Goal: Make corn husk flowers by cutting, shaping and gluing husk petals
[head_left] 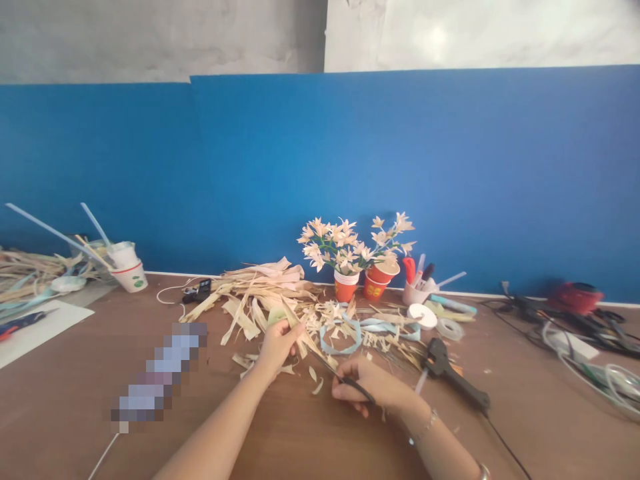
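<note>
My left hand (277,345) is closed, pinching a pale strip of dried corn husk (304,339) between thumb and fingers. Black-handled scissors (361,387) are in my right hand (367,380), their blades pointing up and left toward the husk. Whether the blades touch the strip I cannot tell. Small husk clippings (317,385) lie on the table beneath. Just beyond my left hand spreads a heap of dried husks (265,285). A light-blue ring (341,337) rests among cut husk pieces behind the scissors.
Husk flowers (337,243) stand in red paper cups (345,288) against the blue partition (250,173). A black glue gun (457,377) with its cord lies right of my right hand. A blurred-out rectangular object (160,377) lies left. Cables (570,357) crowd the far right.
</note>
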Demonstrator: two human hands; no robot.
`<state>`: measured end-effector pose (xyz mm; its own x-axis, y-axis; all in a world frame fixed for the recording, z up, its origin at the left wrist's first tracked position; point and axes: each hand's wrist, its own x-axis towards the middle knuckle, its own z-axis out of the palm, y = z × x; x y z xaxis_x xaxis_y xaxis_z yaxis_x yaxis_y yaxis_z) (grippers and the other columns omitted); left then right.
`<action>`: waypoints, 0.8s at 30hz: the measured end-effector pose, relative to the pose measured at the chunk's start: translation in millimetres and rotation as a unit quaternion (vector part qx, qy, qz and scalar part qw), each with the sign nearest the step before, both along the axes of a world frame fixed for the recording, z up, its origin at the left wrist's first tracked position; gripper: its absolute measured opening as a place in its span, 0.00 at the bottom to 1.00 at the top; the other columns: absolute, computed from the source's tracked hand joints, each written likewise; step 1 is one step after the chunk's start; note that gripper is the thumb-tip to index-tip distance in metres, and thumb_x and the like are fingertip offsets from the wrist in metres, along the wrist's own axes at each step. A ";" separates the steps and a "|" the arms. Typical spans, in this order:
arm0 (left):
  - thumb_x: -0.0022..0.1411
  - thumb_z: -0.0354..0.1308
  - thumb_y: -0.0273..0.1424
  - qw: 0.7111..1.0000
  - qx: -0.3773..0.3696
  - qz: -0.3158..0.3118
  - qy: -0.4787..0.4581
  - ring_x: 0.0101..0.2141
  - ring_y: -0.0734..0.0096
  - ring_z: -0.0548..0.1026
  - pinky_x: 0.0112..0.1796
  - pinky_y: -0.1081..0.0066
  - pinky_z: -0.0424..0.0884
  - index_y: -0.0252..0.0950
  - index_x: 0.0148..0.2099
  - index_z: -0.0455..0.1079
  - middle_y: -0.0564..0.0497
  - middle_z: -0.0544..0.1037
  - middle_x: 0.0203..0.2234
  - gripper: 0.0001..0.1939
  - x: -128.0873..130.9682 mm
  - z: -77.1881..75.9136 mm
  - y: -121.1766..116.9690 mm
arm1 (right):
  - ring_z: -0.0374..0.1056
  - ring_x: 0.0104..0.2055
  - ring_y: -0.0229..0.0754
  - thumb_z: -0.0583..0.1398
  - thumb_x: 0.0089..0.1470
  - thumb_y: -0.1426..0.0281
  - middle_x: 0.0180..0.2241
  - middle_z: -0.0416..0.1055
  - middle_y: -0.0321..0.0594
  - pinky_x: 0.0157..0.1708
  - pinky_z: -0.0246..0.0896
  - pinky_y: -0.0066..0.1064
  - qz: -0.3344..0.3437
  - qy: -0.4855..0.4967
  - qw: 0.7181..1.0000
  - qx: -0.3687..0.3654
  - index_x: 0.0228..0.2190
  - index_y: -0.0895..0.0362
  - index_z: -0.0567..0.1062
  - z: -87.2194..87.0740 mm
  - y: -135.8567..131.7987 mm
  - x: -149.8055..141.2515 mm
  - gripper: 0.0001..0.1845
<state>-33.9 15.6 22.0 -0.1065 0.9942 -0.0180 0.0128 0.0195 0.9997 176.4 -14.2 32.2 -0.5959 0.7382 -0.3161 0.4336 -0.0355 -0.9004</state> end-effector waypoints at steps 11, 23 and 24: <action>0.48 0.62 0.43 1.000 -0.005 -0.012 -0.014 0.11 0.81 0.55 0.16 0.77 0.46 0.36 0.21 0.63 0.61 0.60 0.07 0.17 0.3 0.0 -0.9 | 0.58 0.13 0.28 0.62 0.45 0.66 0.13 0.64 0.28 0.12 0.51 0.16 -0.002 -0.012 1.000 -0.005 0.25 0.61 0.74 -0.7 -0.2 1.1 0.10; 0.47 0.62 0.42 0.999 -0.025 -0.020 -0.027 0.11 0.82 0.57 0.14 0.79 0.45 0.36 0.22 0.62 0.61 0.60 0.07 0.17 1.1 2.7 -2.5 | 0.57 0.12 0.27 0.62 0.45 0.66 0.12 0.63 0.28 0.11 0.50 0.16 0.008 -0.004 1.000 0.002 0.25 0.61 0.74 3.8 -1.3 0.8 0.09; 0.47 0.62 0.42 0.999 -0.028 -0.022 -0.022 0.11 0.82 0.56 0.14 0.79 0.45 0.36 0.22 0.63 0.61 0.60 0.07 0.16 1.0 2.9 -2.7 | 0.57 0.12 0.27 0.62 0.45 0.67 0.12 0.63 0.27 0.11 0.50 0.16 0.008 -0.006 1.000 0.002 0.24 0.61 0.74 4.9 -1.6 0.8 0.09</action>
